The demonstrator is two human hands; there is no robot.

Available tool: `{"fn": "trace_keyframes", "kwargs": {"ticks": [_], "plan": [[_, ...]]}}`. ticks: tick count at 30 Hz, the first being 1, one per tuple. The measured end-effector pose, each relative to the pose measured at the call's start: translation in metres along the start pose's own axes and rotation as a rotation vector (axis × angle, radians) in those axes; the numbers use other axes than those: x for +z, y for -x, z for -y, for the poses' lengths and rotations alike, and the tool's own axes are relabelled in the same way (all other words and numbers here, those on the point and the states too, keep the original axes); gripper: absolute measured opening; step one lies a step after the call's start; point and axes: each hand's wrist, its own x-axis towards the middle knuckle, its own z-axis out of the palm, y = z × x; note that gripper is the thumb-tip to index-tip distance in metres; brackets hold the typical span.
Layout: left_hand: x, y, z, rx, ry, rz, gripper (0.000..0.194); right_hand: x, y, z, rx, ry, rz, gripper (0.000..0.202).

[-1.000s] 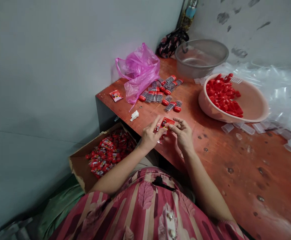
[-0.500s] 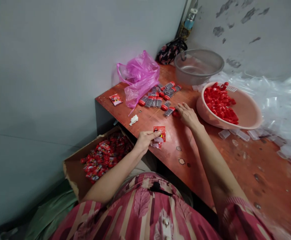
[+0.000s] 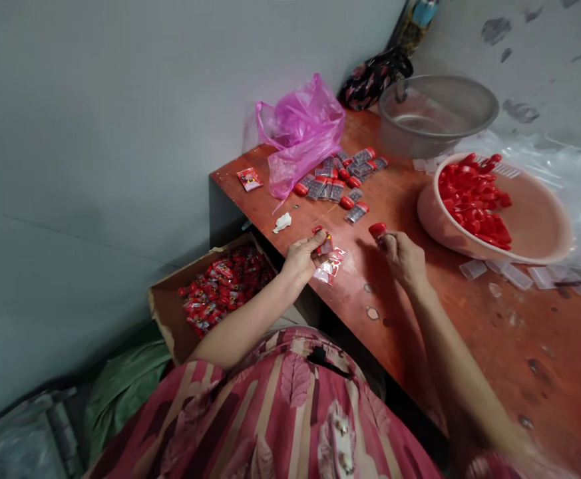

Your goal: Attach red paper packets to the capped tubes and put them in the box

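My left hand (image 3: 300,264) pinches a small red printed plastic packet (image 3: 325,243) between thumb and fingers at the table's front edge. Another red-and-clear packet (image 3: 331,267) shows just below it. My right hand (image 3: 404,258) is closed on a small red-capped container (image 3: 377,230), its red end pointing away to the left; the rest is hidden in my fingers. Beyond both hands lies a loose group of clear containers with red caps (image 3: 331,189), dark pieces inside them. One such container (image 3: 357,213) lies closest to my right hand.
A pink basin (image 3: 544,256) of red caps stands on the right, with a clear basin (image 3: 437,136) behind. A pink plastic bag (image 3: 303,130), a single packet (image 3: 249,179) and white tissue (image 3: 282,223) lie left. Below the edge, a cardboard box (image 3: 168,303) holds filled packets.
My right hand has picked up a red-capped container from the near side of the group and drawn it towards me. My left hand's packets have shifted in its grip. The view has turned slightly left.
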Motion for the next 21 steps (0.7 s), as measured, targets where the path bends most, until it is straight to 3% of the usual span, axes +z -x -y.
{"fn": "trace_keyframes", "kwargs": {"ticks": [1,3,6,10,15,21], "plan": [[0.002,0.0,0.001,-0.003,0.014,0.005,0.027,0.0,0.017,0.012,0.095,-0.157,-0.022,0.036],[0.005,0.0,0.005,-0.006,0.035,0.01,0.027,0.0,0.05,0.038,0.253,-0.517,0.06,0.038],[0.012,-0.002,0.013,-0.001,0.043,0.005,0.028,0.002,0.085,0.07,0.345,-0.827,0.112,0.034],[0.022,0.001,0.026,0.005,0.03,0.071,0.031,0.008,0.096,0.084,0.358,-0.868,0.008,0.033],[0.033,0.012,0.036,0.043,0.008,0.137,0.033,0.013,0.093,0.079,0.36,-0.835,-0.039,0.032],[0.032,0.017,0.041,0.127,-0.125,0.275,0.035,0.017,0.094,0.074,0.379,-0.983,-0.071,0.03]]}}
